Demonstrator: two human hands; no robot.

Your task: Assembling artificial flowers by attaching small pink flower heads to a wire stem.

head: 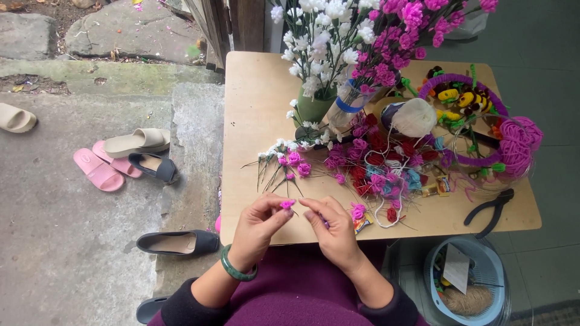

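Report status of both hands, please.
Left hand pinching small pink flower. Right hand pinching its stem. Loose flower pile just beyond; nothing between.

- Bare wood on the left part of the wooden table [254,108] leaves open passage from the near edge to the far edge.
- The strip of table along the near edge is partly taken by the left hand [258,226] and right hand [331,228], held close together.
- Just beyond them, loose pink and white flower stems [284,166] and a heap of pink and red blooms [377,163] block the middle.
- The vases of tall flowers [338,54] close the far centre.
- At right, black pliers [492,211] lie near the edge, beside pink yarn [519,145].
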